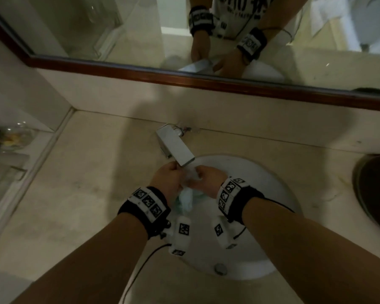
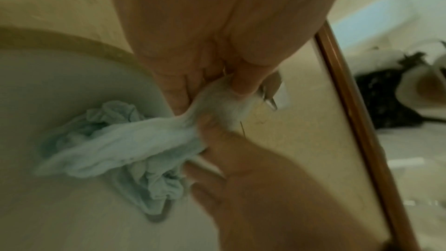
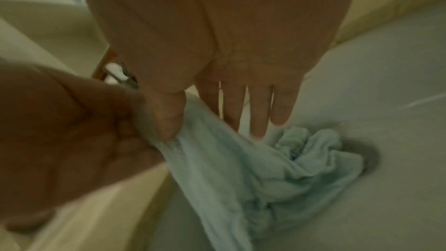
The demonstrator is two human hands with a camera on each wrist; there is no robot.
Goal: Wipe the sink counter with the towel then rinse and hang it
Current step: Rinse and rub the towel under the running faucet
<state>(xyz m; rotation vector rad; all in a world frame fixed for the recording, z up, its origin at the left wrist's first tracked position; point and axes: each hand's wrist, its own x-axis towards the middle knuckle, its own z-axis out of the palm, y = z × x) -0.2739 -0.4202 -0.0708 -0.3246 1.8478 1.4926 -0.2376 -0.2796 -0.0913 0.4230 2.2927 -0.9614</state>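
Head view: both hands, left hand (image 1: 167,180) and right hand (image 1: 208,180), pinch towel (image 1: 185,200) under faucet (image 1: 176,148); water blurred, fingertips hidden.

From my head view, my two hands hide most of the towel (image 1: 185,199) under the tap (image 1: 177,148). A dark round object (image 1: 374,189) on the worktop (image 1: 79,194) is cut off at the right edge. Both wrist views are blurred, so I cannot tell if water runs.

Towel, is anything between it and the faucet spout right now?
Nothing visible. Both the left hand and right hand hold the towel directly under the spout, over the sink.
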